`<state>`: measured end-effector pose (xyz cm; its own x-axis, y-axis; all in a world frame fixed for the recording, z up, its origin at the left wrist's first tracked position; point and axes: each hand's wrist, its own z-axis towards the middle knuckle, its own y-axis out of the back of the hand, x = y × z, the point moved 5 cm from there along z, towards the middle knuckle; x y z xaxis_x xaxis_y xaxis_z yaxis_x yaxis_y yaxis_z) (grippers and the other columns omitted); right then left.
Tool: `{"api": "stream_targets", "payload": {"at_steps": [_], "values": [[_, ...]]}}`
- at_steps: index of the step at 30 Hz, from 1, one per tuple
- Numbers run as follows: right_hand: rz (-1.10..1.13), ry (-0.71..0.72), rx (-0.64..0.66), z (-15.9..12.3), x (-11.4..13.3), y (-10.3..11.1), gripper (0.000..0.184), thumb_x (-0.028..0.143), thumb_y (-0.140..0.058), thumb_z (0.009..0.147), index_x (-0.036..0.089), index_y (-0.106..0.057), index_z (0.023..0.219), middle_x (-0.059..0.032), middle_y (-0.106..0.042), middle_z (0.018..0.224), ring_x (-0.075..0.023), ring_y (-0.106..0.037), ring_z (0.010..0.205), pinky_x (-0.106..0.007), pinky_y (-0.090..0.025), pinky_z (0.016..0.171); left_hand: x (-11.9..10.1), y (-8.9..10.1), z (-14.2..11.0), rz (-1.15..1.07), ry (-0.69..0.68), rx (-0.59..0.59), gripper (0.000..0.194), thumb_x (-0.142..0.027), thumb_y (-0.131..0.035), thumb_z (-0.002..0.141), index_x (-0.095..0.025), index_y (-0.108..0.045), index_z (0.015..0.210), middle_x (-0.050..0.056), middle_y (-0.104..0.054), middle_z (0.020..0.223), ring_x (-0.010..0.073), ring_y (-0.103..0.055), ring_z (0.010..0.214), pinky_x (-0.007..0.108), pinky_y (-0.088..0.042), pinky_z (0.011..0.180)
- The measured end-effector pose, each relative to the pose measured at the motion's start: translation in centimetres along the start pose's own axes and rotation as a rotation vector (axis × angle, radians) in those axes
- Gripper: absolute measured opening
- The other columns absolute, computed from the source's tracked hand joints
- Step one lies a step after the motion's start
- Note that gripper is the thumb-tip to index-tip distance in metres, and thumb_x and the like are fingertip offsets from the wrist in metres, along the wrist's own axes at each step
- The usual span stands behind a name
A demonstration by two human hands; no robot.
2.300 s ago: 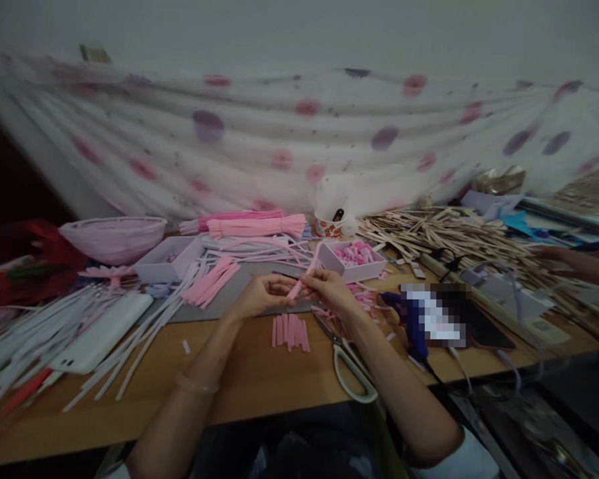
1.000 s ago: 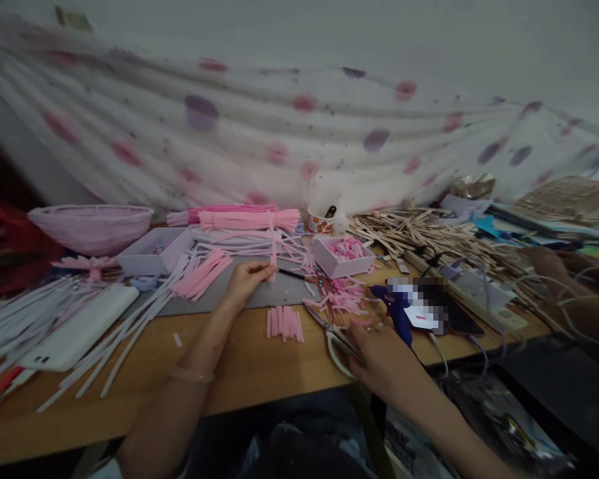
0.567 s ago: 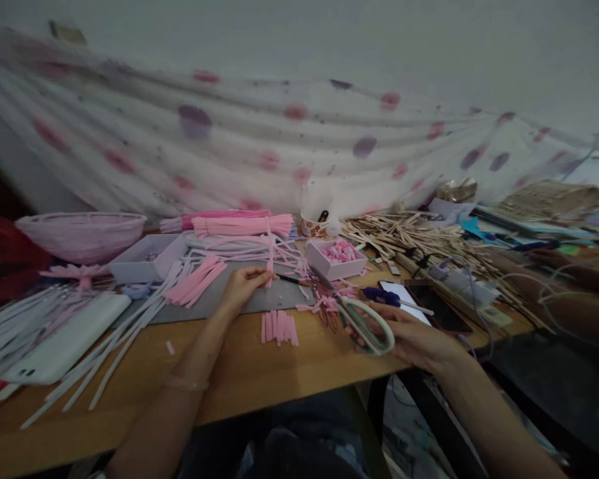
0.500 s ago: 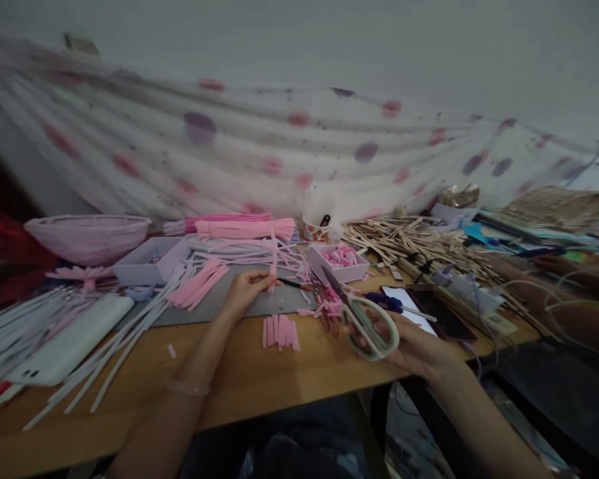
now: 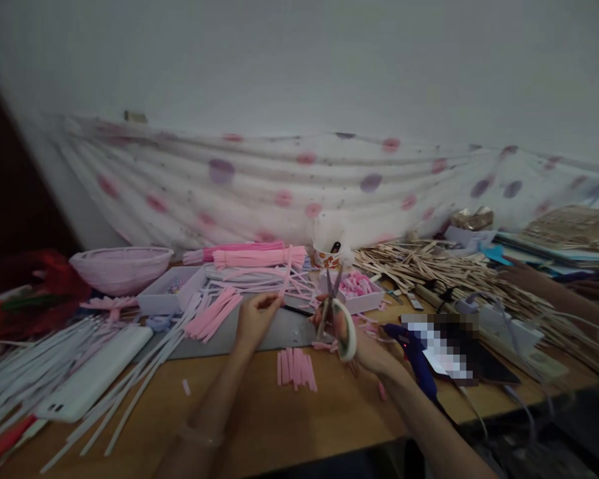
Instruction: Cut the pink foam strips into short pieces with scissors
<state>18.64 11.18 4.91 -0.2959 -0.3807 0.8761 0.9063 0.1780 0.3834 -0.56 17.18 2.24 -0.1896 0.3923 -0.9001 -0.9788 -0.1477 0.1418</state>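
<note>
My left hand (image 5: 257, 321) pinches a pink pipe cleaner (image 5: 287, 271), which points upward above the grey mat (image 5: 274, 336). My right hand (image 5: 367, 350) has its fingers through the pale handles of a pair of scissors (image 5: 350, 336). The blades point up and stand slightly apart, to the right of the pipe cleaner and not touching it. A thin dark stick (image 5: 298, 310) lies between the two hands. Below them, a row of short cut pink pieces (image 5: 296, 370) rests on the wooden table (image 5: 259, 412).
A white box of pink pieces (image 5: 372, 304) stands behind my right hand. Pink bundles (image 5: 259, 257), a lilac bowl (image 5: 122, 269) and another box (image 5: 170, 303) are further back. A glue gun (image 5: 414, 359) and phone lie right, near wooden sticks (image 5: 429, 266) and another person's arm (image 5: 554, 289).
My right hand has brought the scissors left, closer to my left hand, turning the blades upright and parting them. My left hand keeps its pinch. The view has tilted upward.
</note>
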Motion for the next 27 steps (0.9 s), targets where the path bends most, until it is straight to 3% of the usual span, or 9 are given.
{"api": "stream_targets", "payload": {"at_steps": [7, 13, 27], "values": [[-0.366, 0.042, -0.055, 3.2, -0.8, -2.3, 0.037, 0.035, -0.064, 0.072, 0.017, -0.053, 0.102, -0.0019, -0.056, 0.081, -0.0161, -0.050, 0.072, -0.027, -0.037, 0.065, -1.1, 1.1, -0.5, 0.288, -0.177, -0.178, 0.021, -0.034, -0.058, 0.078, -0.018, -0.070, 0.082, 0.006, -0.072, 0.079, 0.0195, -0.065, 0.074, 0.031, -0.047, 0.072], [-0.276, 0.115, 0.017, 3.8, -1.6, -3.6, 0.025, 0.028, -0.060, 0.075, 0.016, -0.056, 0.097, -0.0003, -0.058, 0.079, -0.0138, -0.049, 0.070, -0.024, -0.036, 0.063, -1.2, 0.2, -1.3, 0.571, -0.493, -0.192, 0.017, -0.026, -0.056, 0.082, -0.019, -0.071, 0.081, 0.006, -0.072, 0.078, 0.0200, -0.063, 0.076, 0.035, -0.042, 0.076], [-0.207, 0.115, -0.002, 3.7, -2.2, -3.1, 0.024, 0.024, -0.063, 0.072, 0.016, -0.062, 0.095, -0.0008, -0.062, 0.075, -0.0163, -0.054, 0.072, -0.026, -0.042, 0.068, -2.0, -0.5, -2.0, 0.627, -0.583, -0.157, 0.017, -0.027, -0.055, 0.084, -0.021, -0.070, 0.080, 0.005, -0.073, 0.078, 0.0194, -0.063, 0.074, 0.036, -0.038, 0.078]]}}
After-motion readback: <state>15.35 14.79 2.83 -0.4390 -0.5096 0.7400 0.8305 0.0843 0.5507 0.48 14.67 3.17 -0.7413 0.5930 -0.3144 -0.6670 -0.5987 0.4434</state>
